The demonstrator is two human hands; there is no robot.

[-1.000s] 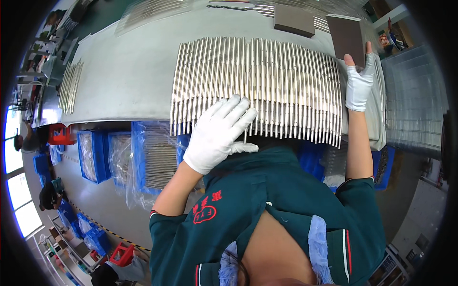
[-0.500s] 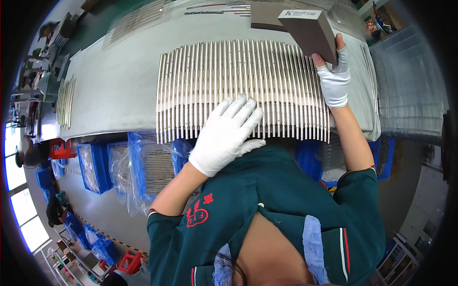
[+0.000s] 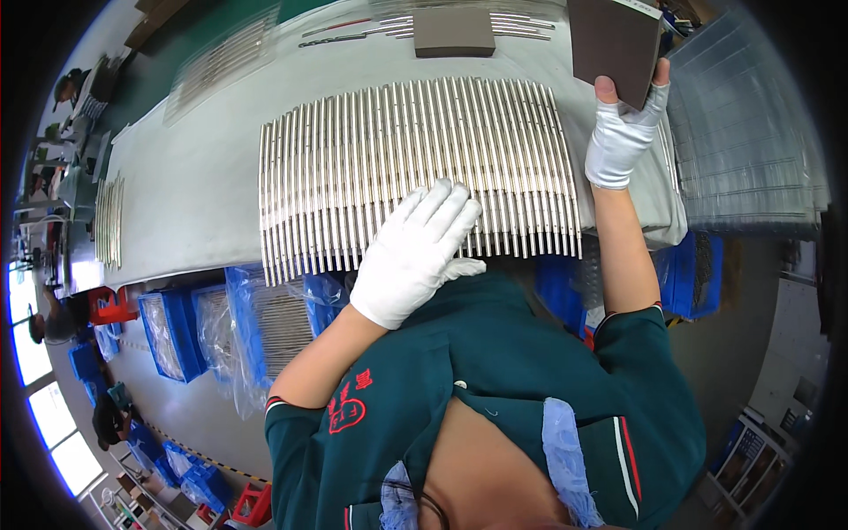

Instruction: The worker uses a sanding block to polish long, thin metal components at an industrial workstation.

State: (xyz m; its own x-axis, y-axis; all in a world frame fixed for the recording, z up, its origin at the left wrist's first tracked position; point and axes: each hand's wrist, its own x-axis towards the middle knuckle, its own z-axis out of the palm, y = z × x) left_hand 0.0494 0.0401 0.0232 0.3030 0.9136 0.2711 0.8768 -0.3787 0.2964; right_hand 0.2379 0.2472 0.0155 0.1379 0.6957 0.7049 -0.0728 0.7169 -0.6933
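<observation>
A wide row of thin shiny metal rods (image 3: 389, 168) lies side by side on a grey cloth-covered table (image 3: 190, 194). My left hand (image 3: 420, 252), in a white glove, rests flat with fingers spread on the near ends of the rods. My right hand (image 3: 623, 132), in a fingerless white glove, grips a dark brown sanding block (image 3: 616, 44) and holds it raised above the right end of the row.
A second brown block (image 3: 454, 33) and more rods lie at the table's far side. A small bundle of rods (image 3: 109, 221) lies at the left. Blue bins (image 3: 172, 331) with bagged rods stand under the near edge. Clear plastic sheets (image 3: 751, 150) are stacked at right.
My right hand has kept hold of the block and lifted it a little up and to the right. My left hand stays flat on the rods.
</observation>
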